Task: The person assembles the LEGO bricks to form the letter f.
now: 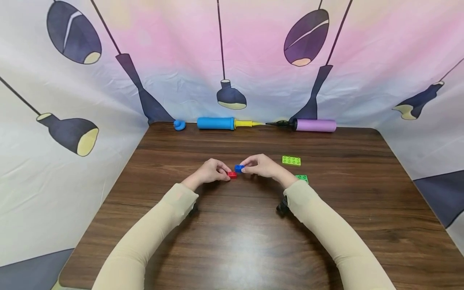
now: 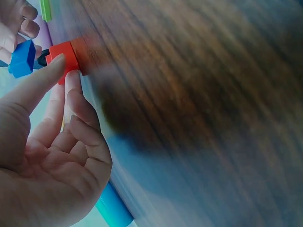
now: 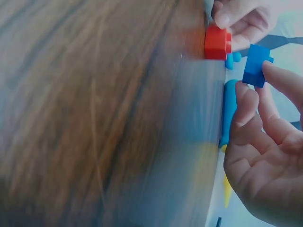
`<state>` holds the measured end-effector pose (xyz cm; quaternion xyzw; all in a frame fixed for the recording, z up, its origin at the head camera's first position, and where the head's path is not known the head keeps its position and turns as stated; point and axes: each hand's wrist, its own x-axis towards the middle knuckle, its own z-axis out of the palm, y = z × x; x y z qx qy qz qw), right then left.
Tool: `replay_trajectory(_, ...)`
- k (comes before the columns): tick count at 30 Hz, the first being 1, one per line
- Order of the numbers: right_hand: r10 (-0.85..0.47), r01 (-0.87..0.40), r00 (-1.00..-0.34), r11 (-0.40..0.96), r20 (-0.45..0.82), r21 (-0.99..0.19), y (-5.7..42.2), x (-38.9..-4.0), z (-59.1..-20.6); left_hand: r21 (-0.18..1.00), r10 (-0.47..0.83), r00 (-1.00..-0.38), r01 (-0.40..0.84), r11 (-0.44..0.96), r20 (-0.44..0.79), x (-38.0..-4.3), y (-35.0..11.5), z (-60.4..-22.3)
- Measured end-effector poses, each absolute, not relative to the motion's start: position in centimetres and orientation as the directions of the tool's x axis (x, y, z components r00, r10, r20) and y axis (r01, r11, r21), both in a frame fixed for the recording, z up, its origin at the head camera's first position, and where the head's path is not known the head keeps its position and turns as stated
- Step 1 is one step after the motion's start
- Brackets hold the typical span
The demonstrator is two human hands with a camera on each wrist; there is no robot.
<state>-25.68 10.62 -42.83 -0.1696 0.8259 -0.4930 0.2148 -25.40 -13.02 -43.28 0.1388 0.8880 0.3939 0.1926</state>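
Observation:
My left hand pinches a small red toy brick between thumb and fingertips, low at the tabletop with its studs up. Just right of it, my right hand holds a small blue toy brick by its sides. In the right wrist view the blue brick is raised higher off the wood than the red brick, with a gap between the two. The left wrist view shows the thumb lying along the red brick, and the blue brick in the other hand's fingertips.
A lime-green brick and a green brick, partly behind the right wrist, lie to the right. Along the table's back edge are a blue rubber duck, a blue hand pump and a purple hand pump. A patterned cloth hangs behind.

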Motion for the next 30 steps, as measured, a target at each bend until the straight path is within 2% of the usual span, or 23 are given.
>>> replay_trajectory(12, -0.422, -0.047, -0.891, 0.448, -0.165, -0.893, 8.7, -25.3, -43.1, 0.753, 0.395, -0.896, 0.115, 0.647, -0.203, -25.7, -13.0, -43.5)
replay_trajectory(30, -0.434, -0.079, -0.883, 0.507, -0.176, -0.858, 7.4, -25.6, -43.4, 0.728, 0.394, -0.896, 0.129, 0.673, -0.205, -25.9, -13.5, -43.4)
